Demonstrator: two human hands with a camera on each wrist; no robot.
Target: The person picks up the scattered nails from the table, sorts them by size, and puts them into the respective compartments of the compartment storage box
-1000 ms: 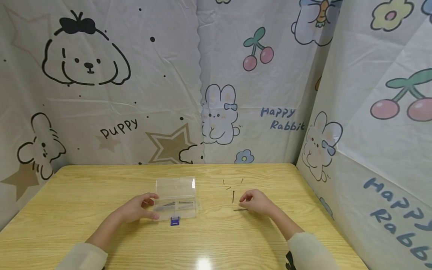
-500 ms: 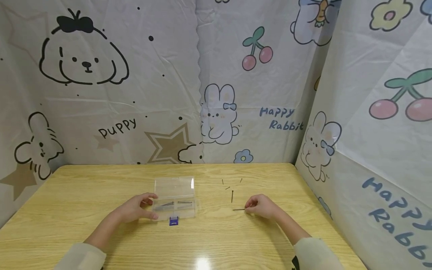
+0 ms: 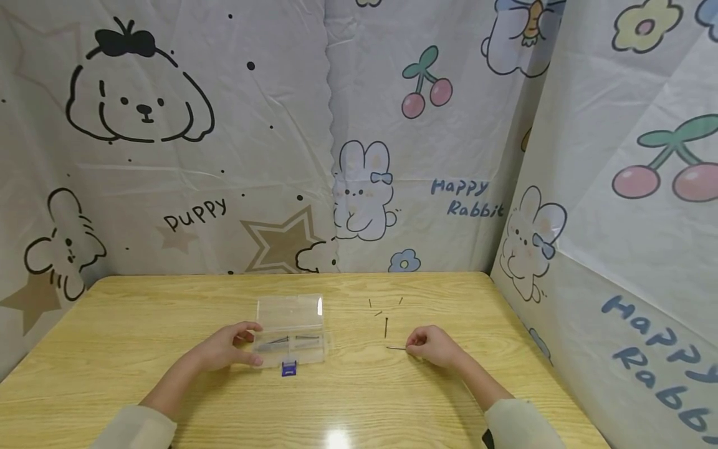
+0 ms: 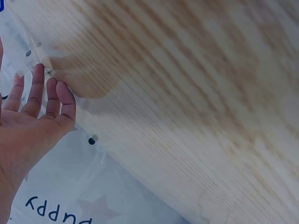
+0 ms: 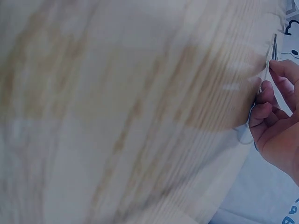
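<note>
The nail point(image 3: 396, 348) juts toward the clear box point(image 3: 307, 356) from the right hand point(image 3: 432, 344), pinched between thumb and finger. The left hand point(image 3: 230, 344) grips the box's end. Picking up seems the step in hand; the next move calls for a lift clear of the upper nail point(image 3: 386, 328). Bare tabletop point(image 3: 354, 368) separates nail and box; its right edge is well apart.

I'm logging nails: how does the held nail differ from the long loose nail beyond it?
The held nail is pinched in the right hand; the loose nail lies on the table. The held nail runs sideways; the loose nail, front to back. Both look thin and straight.
</note>
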